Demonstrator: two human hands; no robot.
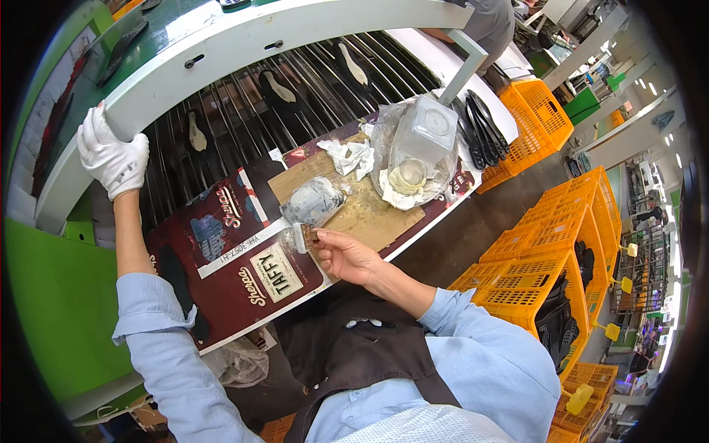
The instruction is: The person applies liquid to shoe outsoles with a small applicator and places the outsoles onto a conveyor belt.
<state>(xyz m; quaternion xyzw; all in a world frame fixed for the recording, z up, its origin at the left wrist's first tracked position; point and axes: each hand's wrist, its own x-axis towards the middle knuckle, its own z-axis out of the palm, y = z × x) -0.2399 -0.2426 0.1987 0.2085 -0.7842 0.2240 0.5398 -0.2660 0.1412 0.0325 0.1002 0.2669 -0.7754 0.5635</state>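
My left hand [114,153], in a white knitted glove, is at the left end of the white metal frame [214,63], with its fingers hooked over the edge. My bare right hand [343,257] is closed in a pinch at the near edge of the maroon board [214,295]. Between its fingertips is a small white-and-brown piece [300,238], perhaps a flat brush; its exact kind is unclear. Just beyond lies a stained, plastic-wrapped bundle [313,202] on a brown cardboard sheet [369,218]. Farther off, several black shoe soles with pale middles [278,87] rest on dark rollers [221,111].
A clear plastic container [426,131] stands over a small cup [408,176] at the board's right. Crumpled white tissue [347,156] lies beside it. Black soles [484,133] are stacked farther right. Orange crates [532,266] line the right side; another person [487,26] is at the back.
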